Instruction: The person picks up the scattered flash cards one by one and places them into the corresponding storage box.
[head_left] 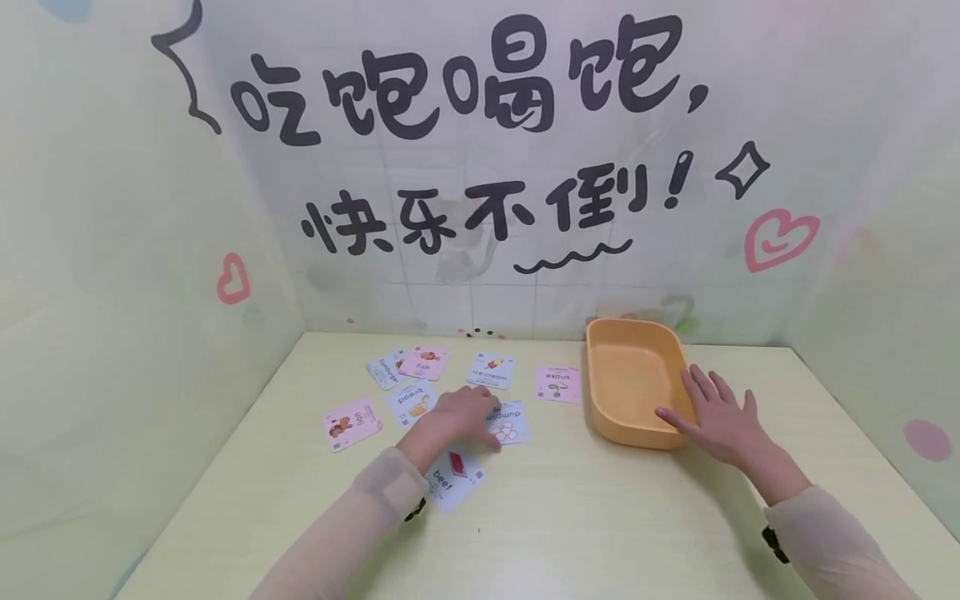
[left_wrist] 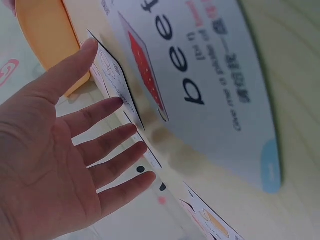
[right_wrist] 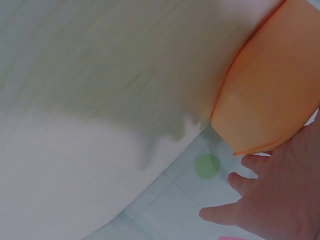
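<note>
My left hand [head_left: 461, 414] hovers with spread fingers at the dumpling card [head_left: 517, 427]. In the left wrist view its thumb reaches this card's edge; I cannot tell whether it touches. Below the wrist lies the beef card [head_left: 452, 485], large in the left wrist view. My right hand [head_left: 723, 423], fingers spread, is at the right rim of an orange plastic bin [head_left: 633, 435]. The thumb reaches over the rim, and the right wrist view shows the hand against the bin's side.
More picture cards lie on the pale table: lion [head_left: 351, 425], bread [head_left: 411, 402], hamburger [head_left: 384, 371], fish [head_left: 424, 364] overlapping the hamburger, ice cream [head_left: 491, 371] and snake [head_left: 558, 383], just left of the bin. A printed curtain [head_left: 465, 292] closes off the back and sides.
</note>
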